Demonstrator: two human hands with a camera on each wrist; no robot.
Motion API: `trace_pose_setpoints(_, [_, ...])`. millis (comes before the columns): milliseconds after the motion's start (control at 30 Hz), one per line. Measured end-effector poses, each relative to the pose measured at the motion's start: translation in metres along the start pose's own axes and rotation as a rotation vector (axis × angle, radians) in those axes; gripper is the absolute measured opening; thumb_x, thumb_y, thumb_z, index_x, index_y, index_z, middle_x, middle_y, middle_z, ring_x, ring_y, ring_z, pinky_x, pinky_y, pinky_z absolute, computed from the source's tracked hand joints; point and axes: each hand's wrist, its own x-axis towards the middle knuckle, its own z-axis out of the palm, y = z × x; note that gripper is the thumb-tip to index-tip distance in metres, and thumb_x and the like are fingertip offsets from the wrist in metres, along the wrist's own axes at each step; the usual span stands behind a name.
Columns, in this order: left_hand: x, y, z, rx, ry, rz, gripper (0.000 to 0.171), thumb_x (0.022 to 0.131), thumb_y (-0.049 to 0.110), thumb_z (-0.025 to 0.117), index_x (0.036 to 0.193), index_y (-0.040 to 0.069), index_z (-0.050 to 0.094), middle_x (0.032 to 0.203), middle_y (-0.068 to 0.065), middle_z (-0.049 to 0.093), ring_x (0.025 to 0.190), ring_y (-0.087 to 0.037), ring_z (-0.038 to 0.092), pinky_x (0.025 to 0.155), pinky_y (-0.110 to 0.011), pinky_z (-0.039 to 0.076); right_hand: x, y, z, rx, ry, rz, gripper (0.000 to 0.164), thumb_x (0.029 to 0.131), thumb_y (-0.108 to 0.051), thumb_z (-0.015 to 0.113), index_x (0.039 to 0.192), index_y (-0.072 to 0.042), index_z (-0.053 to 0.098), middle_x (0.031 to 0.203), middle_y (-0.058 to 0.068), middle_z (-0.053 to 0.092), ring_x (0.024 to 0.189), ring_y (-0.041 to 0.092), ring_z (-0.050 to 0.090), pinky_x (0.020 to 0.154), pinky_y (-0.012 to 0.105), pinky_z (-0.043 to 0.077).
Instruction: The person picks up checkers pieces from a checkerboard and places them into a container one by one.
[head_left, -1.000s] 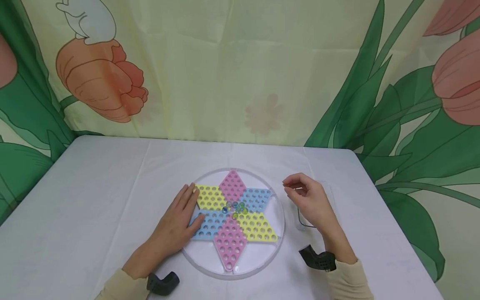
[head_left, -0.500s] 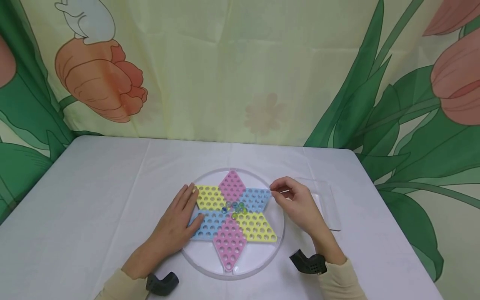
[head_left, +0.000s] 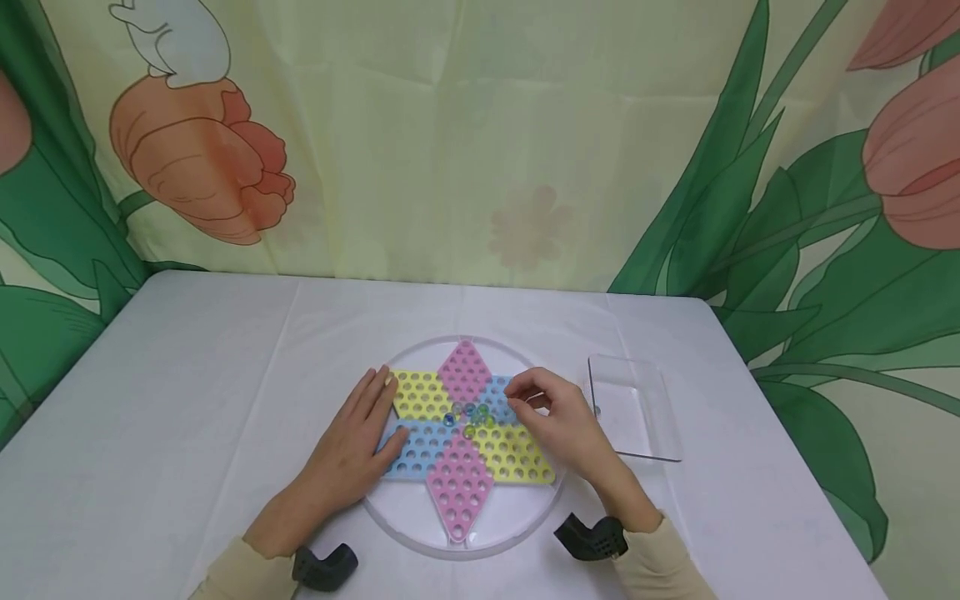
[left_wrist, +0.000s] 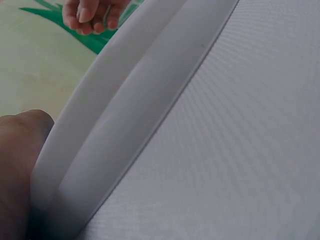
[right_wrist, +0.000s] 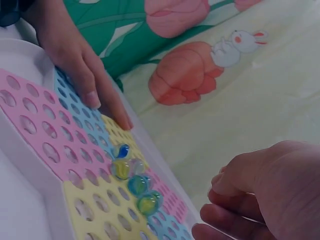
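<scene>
A round white Chinese checkers board [head_left: 465, 552] with a pink, yellow and blue star of holes lies before me. Glass marbles [head_left: 470, 432], several of them, sit in the holes around the star's centre; they also show in the right wrist view. My left hand [head_left: 341, 450] rests with extended fingers on the board's left side, over the yellow and blue points. Over the blue point at the upper right, my right hand [head_left: 558, 417] pinches what looks like a small marble, mostly hidden by its fingertips; a thin green curve shows between the fingers [left_wrist: 85, 15] in the left wrist view.
A clear plastic box [head_left: 648, 408] stands right of the board, with a small round marble [head_left: 597, 411] near its left wall. Under everything lies a white tablecloth [head_left: 187, 400]. Behind the table hangs a curtain [head_left: 465, 167] printed with tulips and a rabbit.
My right hand has moved left from over the clear box to above the board's upper right part, uncovering the box. The left hand and the marbles on the board have stayed put.
</scene>
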Motion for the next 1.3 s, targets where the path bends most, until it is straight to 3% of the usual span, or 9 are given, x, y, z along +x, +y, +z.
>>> trace_pose_setpoints(100, [0.000,0.000,-0.001,0.000,0.000,-0.003,0.071,0.097,0.034,0.058,0.152,-0.002,0.032,0.164,-0.017,0.021,0.153,-0.036,0.016,0.121,-0.054,0.024,0.000,-0.001,0.007,-0.015,-0.017,-0.007,0.012,0.091,-0.004,0.067,0.102,-0.008,0.067,0.098,0.000,0.068,0.088,0.012,0.063,0.077,0.026,0.057])
trace_pose_setpoints(333, [0.000,0.001,0.000,0.000,0.000,-0.005,0.071,0.097,0.034,0.057,0.153,-0.002,0.032,0.164,-0.017,0.021,0.153,-0.035,0.016,0.121,-0.054,0.024,-0.001,0.001,0.019,-0.039,-0.044,-0.051,0.012,0.090,-0.002,0.068,0.101,-0.007,0.068,0.098,0.004,0.069,0.087,0.011,0.063,0.075,0.026,0.056])
trace_pose_setpoints(767, [0.000,0.001,-0.001,0.007,-0.001,-0.005,0.071,0.097,0.034,0.057,0.152,-0.002,0.032,0.164,-0.017,0.021,0.153,-0.035,0.016,0.121,-0.053,0.024,-0.002,0.004,0.028,-0.084,-0.068,-0.060,0.011,0.090,-0.003,0.069,0.099,-0.009,0.067,0.095,-0.001,0.066,0.083,0.009,0.061,0.074,0.024,0.055])
trace_pose_setpoints(1300, [0.000,0.001,0.000,-0.003,0.004,-0.006,0.071,0.096,0.033,0.058,0.152,-0.002,0.033,0.164,-0.017,0.022,0.153,-0.036,0.016,0.121,-0.054,0.024,-0.001,0.007,0.035,-0.143,-0.035,-0.101,0.016,0.084,0.000,0.072,0.096,-0.010,0.069,0.090,-0.001,0.062,0.081,0.012,0.057,0.070,0.022,0.053])
